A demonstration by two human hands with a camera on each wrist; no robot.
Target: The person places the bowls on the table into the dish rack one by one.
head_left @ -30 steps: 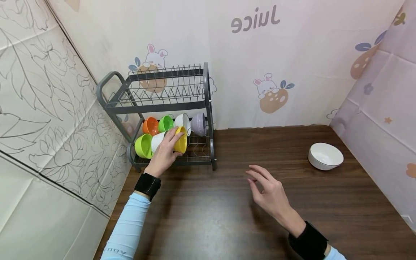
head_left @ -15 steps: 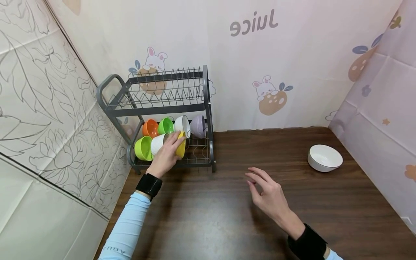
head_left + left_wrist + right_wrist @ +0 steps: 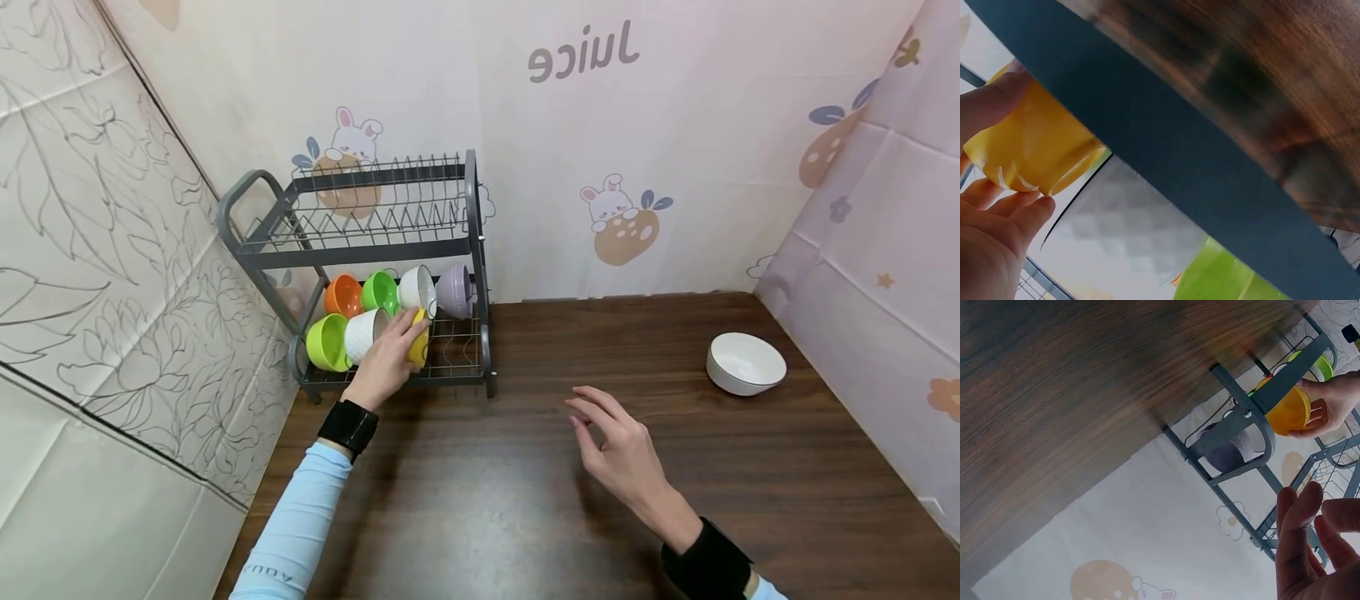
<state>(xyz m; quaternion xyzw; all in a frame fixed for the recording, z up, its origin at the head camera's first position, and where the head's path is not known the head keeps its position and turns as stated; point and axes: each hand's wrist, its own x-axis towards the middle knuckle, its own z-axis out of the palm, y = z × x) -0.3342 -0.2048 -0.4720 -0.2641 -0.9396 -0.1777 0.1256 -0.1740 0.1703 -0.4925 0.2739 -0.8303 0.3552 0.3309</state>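
Observation:
My left hand point(image 3: 382, 362) grips a yellow bowl point(image 3: 422, 342) at the front of the dish rack's lower tier. Thumb and fingers hold it from opposite sides in the left wrist view, where the yellow bowl point(image 3: 1047, 137) stands on its side. Right beside it is a white textured bowl point(image 3: 363, 335), then a lime-green bowl point(image 3: 326, 342) at the left end. Part of the yellow bowl is hidden behind the fingers in the head view. My right hand point(image 3: 622, 454) hovers over the table, fingers loosely bent, holding nothing.
The grey two-tier dish rack point(image 3: 360, 252) stands against the back wall. Behind the front row sit an orange bowl point(image 3: 342, 296), a green bowl point(image 3: 378, 292), a white bowl point(image 3: 415, 289) and purple bowls point(image 3: 453, 292). A white bowl point(image 3: 746, 364) rests on the table point(image 3: 525, 517) at right.
My left hand has lowered the yellow bowl slightly into the lower tier and turned it, so less of its inside shows. The right hand has stayed nearly still.

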